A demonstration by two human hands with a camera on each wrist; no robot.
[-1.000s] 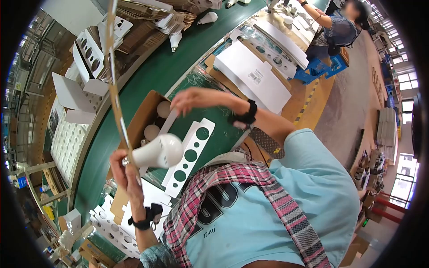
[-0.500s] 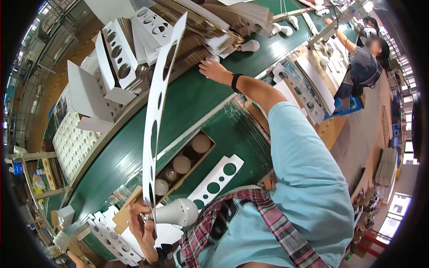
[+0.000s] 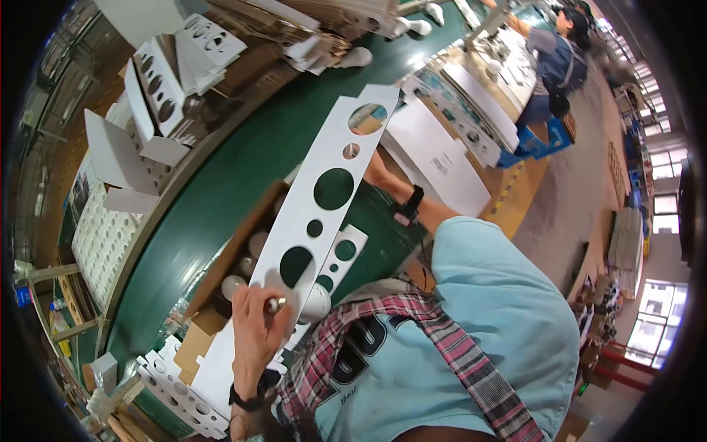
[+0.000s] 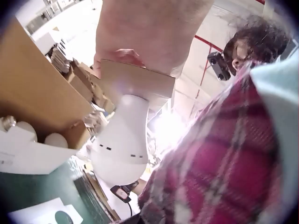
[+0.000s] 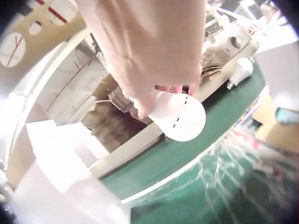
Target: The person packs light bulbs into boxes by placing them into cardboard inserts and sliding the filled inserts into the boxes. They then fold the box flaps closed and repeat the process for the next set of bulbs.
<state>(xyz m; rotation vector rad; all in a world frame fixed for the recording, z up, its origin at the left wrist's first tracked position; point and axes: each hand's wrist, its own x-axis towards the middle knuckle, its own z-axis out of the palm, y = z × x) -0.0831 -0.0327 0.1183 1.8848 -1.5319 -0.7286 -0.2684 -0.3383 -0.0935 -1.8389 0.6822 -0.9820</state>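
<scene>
My left hand [image 3: 258, 324] grips the metal base of a white bulb [image 3: 318, 300] together with a long white card insert [image 3: 324, 191] punched with round holes. The insert slants up and away across the view. In the left wrist view the same bulb [image 4: 121, 140] hangs below the fingers [image 4: 140, 42], which pinch the card's edge. My right forearm [image 3: 390, 188] runs behind the insert, which hides that hand in the head view. The right wrist view shows my right hand [image 5: 163, 100] holding a second white bulb [image 5: 180, 116] over the green belt [image 5: 196, 163].
An open cardboard box [image 3: 243, 221] with several bulbs sits on the green belt [image 3: 243, 147] under the insert. Another punched insert [image 3: 340, 254] lies beside it. Stacks of card pieces [image 3: 162, 81] line the far side. Another person [image 3: 552, 59] works at the top right.
My right hand has pulled back from the far stack and now holds a bulb behind the insert. The insert has turned from edge-on to face-on. My left hand keeps its hold.
</scene>
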